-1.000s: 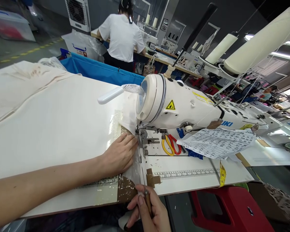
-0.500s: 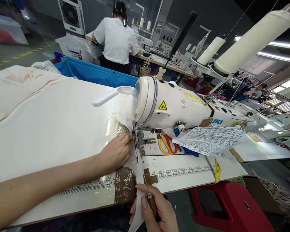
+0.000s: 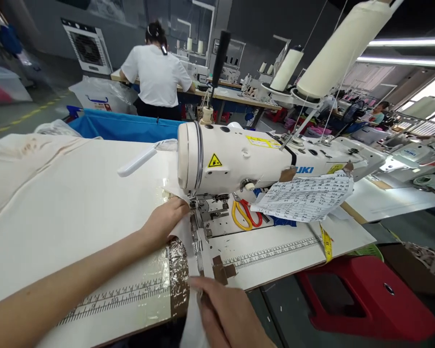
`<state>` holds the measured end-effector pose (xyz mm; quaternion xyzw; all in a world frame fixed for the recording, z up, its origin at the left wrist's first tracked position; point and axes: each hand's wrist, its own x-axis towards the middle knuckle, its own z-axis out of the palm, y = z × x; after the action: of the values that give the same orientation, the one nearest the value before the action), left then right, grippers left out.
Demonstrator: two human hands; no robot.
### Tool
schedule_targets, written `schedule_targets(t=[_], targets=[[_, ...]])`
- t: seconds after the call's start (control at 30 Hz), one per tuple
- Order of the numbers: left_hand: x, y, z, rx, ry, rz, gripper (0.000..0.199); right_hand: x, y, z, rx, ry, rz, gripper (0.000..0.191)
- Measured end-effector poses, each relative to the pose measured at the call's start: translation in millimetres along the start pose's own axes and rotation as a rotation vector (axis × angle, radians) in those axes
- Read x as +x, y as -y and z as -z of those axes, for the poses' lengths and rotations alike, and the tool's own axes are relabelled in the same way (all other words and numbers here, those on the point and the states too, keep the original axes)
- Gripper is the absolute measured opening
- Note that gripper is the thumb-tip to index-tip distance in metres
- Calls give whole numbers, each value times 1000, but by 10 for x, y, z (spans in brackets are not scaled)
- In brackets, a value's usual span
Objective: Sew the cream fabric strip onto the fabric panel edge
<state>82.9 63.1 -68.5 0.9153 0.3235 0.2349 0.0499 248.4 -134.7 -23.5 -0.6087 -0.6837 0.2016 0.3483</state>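
Head view: left hand (image 3: 167, 218) bunched against the white strip (image 3: 192, 266), sewing machine (image 3: 232, 154) just past it, can't tell if it's pinching; strip runs to right hand (image 3: 226, 309), blurred, cut off below, grip hidden, can't tell what's held.

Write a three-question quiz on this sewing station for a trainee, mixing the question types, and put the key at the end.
1. True or false: the right hand touches the white strip.
2. Multiple choice: the left hand is closest to:
A) the handwritten paper
B) the needle end of the sewing machine
C) the red stool
3. Fill in: a yellow ____ reaches the front edge of the table.

Key: 1. True. 2. B. 3. Tape measure.
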Motion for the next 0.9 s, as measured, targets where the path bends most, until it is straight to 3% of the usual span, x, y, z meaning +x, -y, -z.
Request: schedule_targets(t=[0.1,0.23,0.5,0.9], targets=[[-17,108,-23,-200,-27,-1,10,195,-235,-52,-46,55,38,36],[1,143,-7,-301,-58,-9,12,430,-371,-189,-173,-85,3,35],[21,131,1,-296,-91,-30,17,637,-393,-350,-255,-171,92,33],[69,98,27,-204,-127,-42,19,692,-423,-434,-336,-252,148,31]])
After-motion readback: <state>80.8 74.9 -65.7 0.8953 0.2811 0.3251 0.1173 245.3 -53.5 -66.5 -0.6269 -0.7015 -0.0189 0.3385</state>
